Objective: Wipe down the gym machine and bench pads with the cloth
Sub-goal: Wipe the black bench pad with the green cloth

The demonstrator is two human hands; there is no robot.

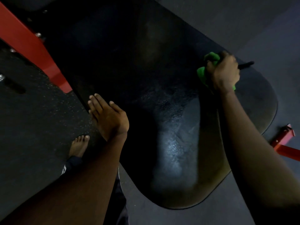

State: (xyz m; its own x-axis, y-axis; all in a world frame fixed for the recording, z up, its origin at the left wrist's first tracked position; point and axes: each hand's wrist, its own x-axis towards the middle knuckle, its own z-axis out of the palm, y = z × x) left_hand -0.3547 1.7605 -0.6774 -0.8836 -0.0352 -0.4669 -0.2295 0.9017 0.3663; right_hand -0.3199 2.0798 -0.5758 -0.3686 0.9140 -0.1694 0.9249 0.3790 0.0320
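Observation:
A long black bench pad [146, 65] runs from the top middle of the view down to the lower right, with a glossy patch near its lower end. My right hand [224, 73] grips a bunched green cloth [203, 75] against the pad's right edge. My left hand [107, 116] lies flat with straight fingers on the pad's left edge and holds nothing.
A red steel frame beam [34, 46] with bolts slants along the left of the pad. A red frame foot [285, 143] sticks out at the right. A black lever [246, 64] pokes out behind my right hand. My bare foot [79, 146] stands on the speckled rubber floor [35, 120].

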